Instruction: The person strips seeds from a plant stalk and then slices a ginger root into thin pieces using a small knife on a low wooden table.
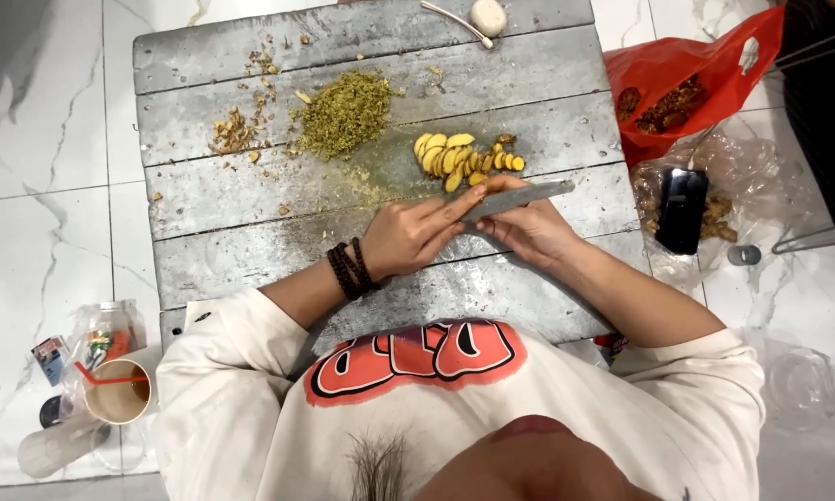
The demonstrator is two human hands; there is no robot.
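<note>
Head view: both hands (pixel 473 232) on knife (pixel 519 197)

You get bright, even light from above. Shadows are soft and small. The white floor (pixel 46 186) shines a little. The edges bend slightly; nothing looks blurry.

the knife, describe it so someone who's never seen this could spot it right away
Start at the grey wooden board that fills the middle of the head view. Near its front edge both hands meet, the left hand and right hand touching a long flat grey blade. That knife lies just below the yellow slices, and is the only smooth metal thing there, unlike the green minced heap.
</note>
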